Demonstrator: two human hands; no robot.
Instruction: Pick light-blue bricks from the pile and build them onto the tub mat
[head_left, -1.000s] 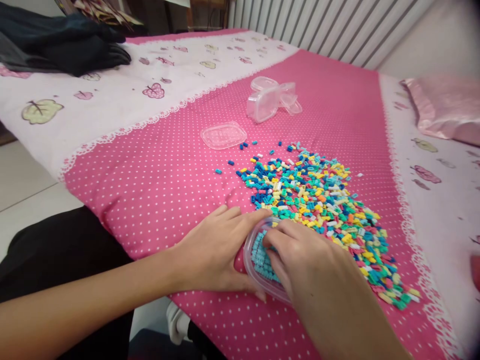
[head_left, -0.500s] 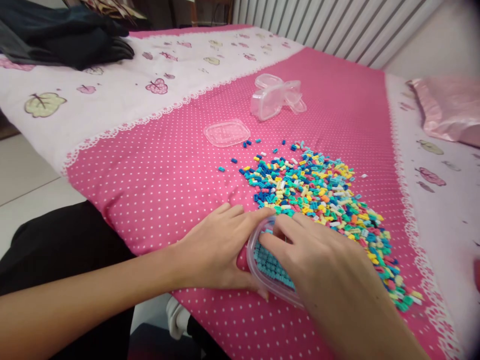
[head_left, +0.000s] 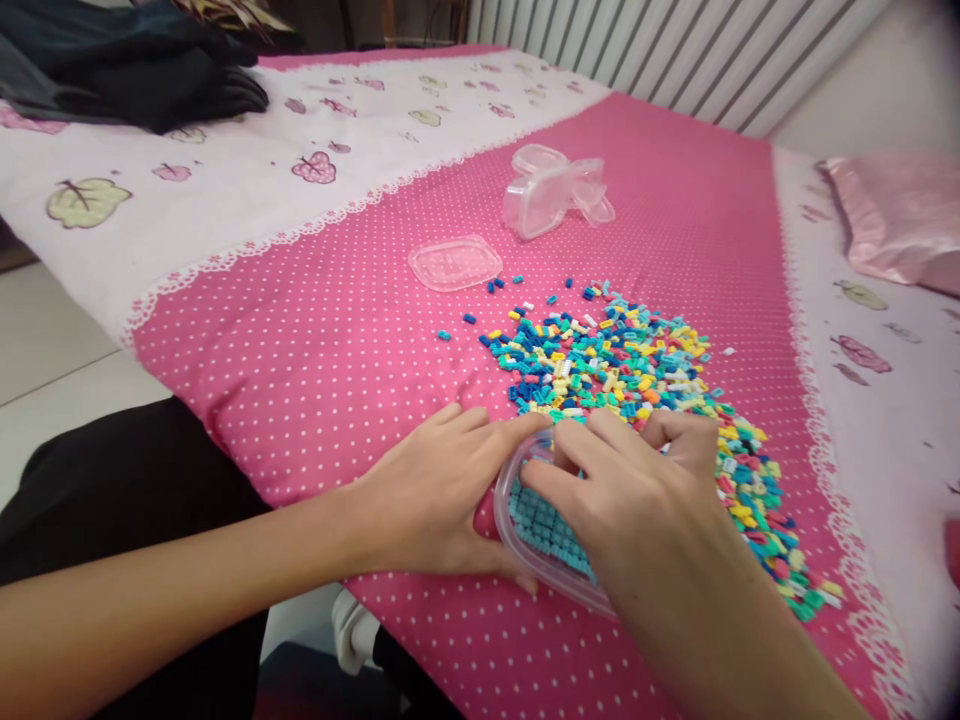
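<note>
My left hand (head_left: pixel 431 495) wraps round the left rim of a small clear plastic container (head_left: pixel 517 545) that is tilted on the pink dotted bedspread and holds several light-blue bricks (head_left: pixel 536 525). My right hand (head_left: pixel 637 490) lies over the container's mouth with its fingers curled at the near edge of a wide pile of small coloured bricks (head_left: pixel 637 370). What the curled fingers hold is hidden.
A clear lid (head_left: pixel 455 262) lies flat beyond the pile. Further back stand clear containers with lids (head_left: pixel 551 190). Dark clothes (head_left: pixel 150 70) lie at the back left, a pink pillow (head_left: pixel 896 215) at the right. The bed's edge (head_left: pixel 225 440) runs near my left forearm.
My right hand has slid forward from inside the container toward the pile, and its fingers have curled. My left hand and the container have stayed put.
</note>
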